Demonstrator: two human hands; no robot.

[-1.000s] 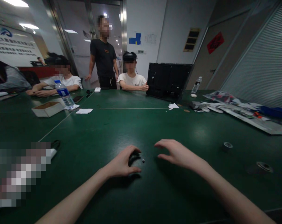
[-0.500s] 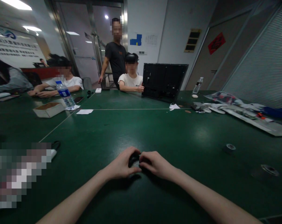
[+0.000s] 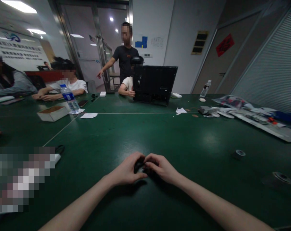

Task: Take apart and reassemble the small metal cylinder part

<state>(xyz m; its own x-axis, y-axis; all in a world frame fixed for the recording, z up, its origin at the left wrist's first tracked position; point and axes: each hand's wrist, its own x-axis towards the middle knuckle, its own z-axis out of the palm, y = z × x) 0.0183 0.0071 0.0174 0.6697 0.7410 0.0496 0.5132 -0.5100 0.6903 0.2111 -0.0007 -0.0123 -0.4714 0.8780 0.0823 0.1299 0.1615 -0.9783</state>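
Note:
Both my hands meet on the green table (image 3: 159,134) just in front of me. My left hand (image 3: 127,170) curls round a small black object (image 3: 138,165) that rests on the table. My right hand (image 3: 159,166) is closed, its fingertips pinched against the same black object from the right. Most of the object is hidden by my fingers. The tiny part seen on the table earlier is out of sight under my right hand.
Two small round parts (image 3: 238,154) (image 3: 281,177) lie on the table to the right. Farther off are a black monitor (image 3: 153,85), a water bottle (image 3: 68,98), a cardboard box (image 3: 52,113) and plastic bags (image 3: 253,114). Several people sit or stand at the far side.
My right hand came left from the open table and closed on the black object beside my left hand. The person across slid the black monitor to the left.

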